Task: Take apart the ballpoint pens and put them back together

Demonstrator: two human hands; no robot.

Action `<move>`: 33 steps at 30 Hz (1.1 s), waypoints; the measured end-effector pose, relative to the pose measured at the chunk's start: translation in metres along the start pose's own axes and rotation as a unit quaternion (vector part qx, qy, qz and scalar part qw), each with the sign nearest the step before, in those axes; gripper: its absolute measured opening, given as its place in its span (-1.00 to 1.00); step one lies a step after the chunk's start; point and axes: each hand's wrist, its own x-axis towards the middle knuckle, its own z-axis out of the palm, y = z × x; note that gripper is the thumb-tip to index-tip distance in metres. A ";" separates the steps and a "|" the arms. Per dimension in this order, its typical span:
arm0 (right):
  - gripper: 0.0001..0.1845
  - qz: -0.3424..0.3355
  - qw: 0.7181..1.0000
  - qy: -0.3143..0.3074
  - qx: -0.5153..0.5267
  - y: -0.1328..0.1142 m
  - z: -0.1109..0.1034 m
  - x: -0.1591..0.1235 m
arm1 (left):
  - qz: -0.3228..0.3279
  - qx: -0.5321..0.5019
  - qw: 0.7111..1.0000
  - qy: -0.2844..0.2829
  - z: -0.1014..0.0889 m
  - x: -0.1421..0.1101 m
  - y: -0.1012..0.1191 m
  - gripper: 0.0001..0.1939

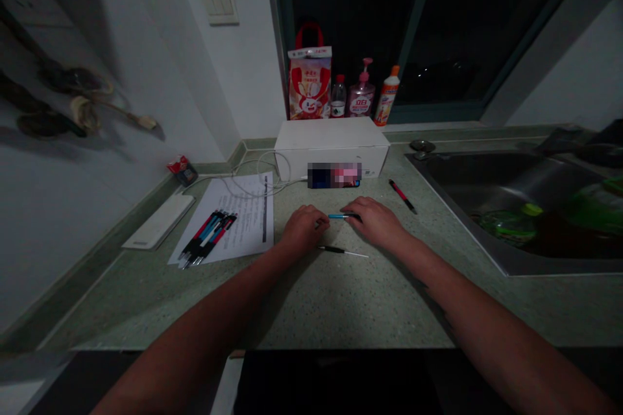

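- Blue pen (341,216) is seen lying crosswise, long axis left to right, between left hand (305,228) and right hand (374,222).
- Hands are kept apart; the right end is covered by right fingers, the left end is nearly touched, and any grip cannot be told.
- Black pen (341,249) is placed just below.

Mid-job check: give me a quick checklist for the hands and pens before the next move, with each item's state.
1. Slim blue pen held by left hand and right hand: cannot tell; right hand covers one end, left hand sits near the other.
2. Slim black pen with thin pale tip lying apart from both hands: ok.
3. Red-and-black pen on the speckled green countertop, apart from the steel sink: ok.
4. Bundle of blue, red and black pens resting on the white printed sheet: ok.
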 end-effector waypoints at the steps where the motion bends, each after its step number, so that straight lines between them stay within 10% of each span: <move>1: -0.75 -0.003 1.000 0.001 0.002 0.001 0.001 0.000 | -0.001 0.003 1.000 -0.001 0.000 0.000 0.000 -0.92; 12: -0.77 -0.009 0.999 0.036 0.029 -0.001 -0.005 -0.004 | 0.026 -0.004 0.999 0.023 -0.015 -0.009 0.012 -0.86; 19: -0.80 -0.012 0.996 0.037 0.086 -0.009 -0.014 -0.005 | 0.182 0.021 0.977 -0.110 -0.029 -0.023 0.036 -0.84; 33: -0.82 -0.096 0.992 -0.032 0.078 -0.013 -0.010 -0.006 | 0.080 0.053 0.995 -0.032 -0.031 -0.015 0.023 -0.88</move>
